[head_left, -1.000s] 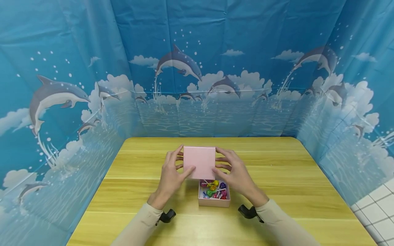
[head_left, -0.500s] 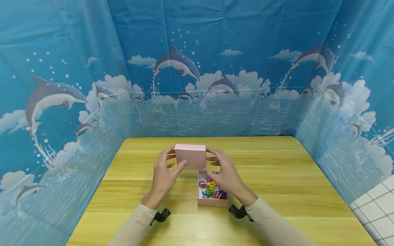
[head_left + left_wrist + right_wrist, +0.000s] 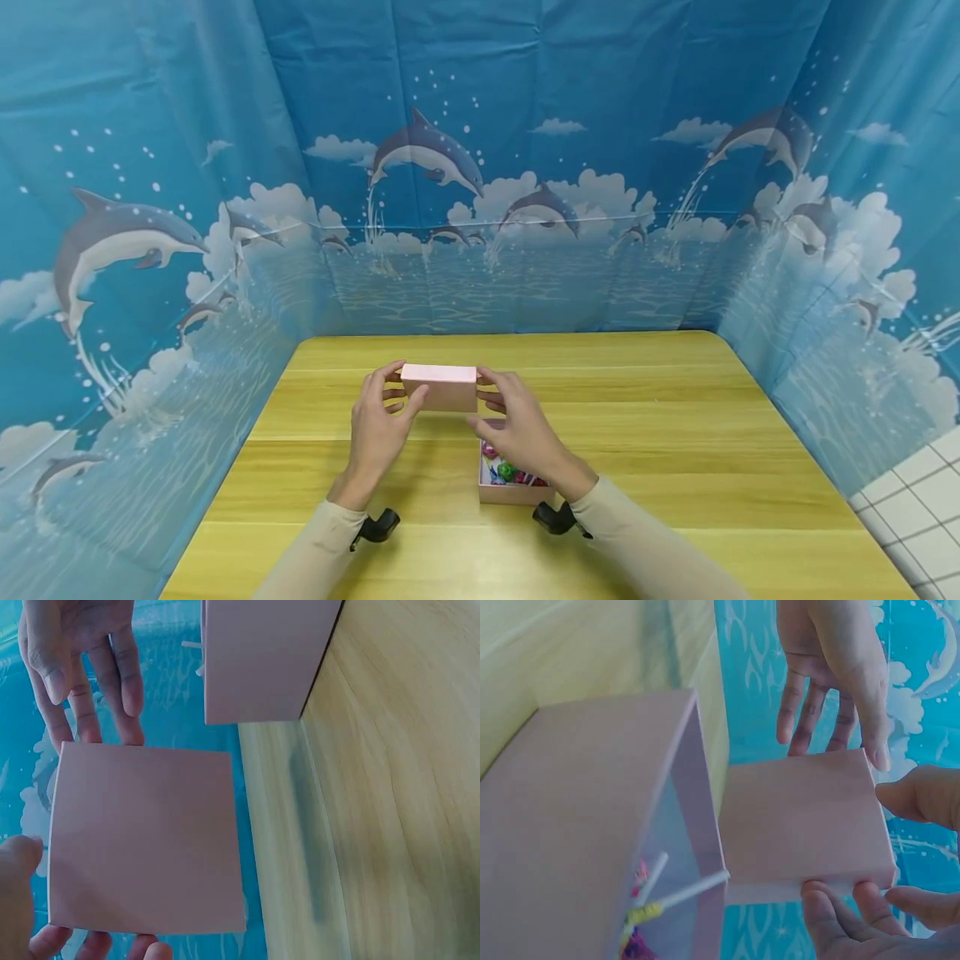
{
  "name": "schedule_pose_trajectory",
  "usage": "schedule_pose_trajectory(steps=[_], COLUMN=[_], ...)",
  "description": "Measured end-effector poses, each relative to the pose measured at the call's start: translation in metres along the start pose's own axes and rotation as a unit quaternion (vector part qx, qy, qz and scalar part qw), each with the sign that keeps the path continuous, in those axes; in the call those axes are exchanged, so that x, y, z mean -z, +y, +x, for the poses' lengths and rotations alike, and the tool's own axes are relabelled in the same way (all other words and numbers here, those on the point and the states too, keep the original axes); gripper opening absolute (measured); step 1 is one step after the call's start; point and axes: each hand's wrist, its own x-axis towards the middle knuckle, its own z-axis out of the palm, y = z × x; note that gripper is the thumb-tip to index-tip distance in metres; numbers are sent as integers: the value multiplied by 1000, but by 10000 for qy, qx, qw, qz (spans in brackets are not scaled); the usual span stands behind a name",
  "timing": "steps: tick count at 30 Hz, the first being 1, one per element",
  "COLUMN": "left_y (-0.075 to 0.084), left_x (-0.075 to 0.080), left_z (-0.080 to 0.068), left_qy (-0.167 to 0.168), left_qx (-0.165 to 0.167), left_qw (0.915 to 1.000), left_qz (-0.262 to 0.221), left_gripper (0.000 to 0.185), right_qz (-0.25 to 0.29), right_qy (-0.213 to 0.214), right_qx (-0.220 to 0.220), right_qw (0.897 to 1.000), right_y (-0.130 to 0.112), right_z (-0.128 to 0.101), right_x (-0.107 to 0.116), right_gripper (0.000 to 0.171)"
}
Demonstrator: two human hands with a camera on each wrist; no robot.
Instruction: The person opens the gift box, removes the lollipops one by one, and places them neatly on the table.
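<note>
**Pink lid held in both hands above the desk**

Pink lid (image 3: pixel 439 387) held off the desk (image 3: pixel 675 433), just behind and left of the open pink box (image 3: pixel 516 493). Left hand (image 3: pixel 377 429) grips lid's left edge, thumb on the near side, fingers (image 3: pixel 390 377) curled round the far side. Right hand (image 3: pixel 517 425) grips the right edge the same way, wrist crossing over the box. Both forearms in beige sleeves (image 3: pixel 322 550), reaching forward from the near edge. Box sits on the desk, wrapped lollipops (image 3: pixel 507 472) inside, sticks showing. No readable writing on lid or box. Dolphin-print blue backdrop (image 3: pixel 480 167) surrounds the desk on three sides
</note>
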Motion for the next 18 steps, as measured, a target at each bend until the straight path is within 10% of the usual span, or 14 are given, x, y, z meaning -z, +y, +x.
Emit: schedule_pose_trajectory(steps=[18], left_y=[-21], left_x=[17], left_z=[-10], left_qy=[-323], left_qx=[711], left_qw=[9954], left_qz=[551], left_gripper=[48], right_qz=[-203], right_qy=[-980], right_qx=[-472], right_qw=[9939], right_y=[8], right_z=[4], right_x=[-21], right_gripper=[77])
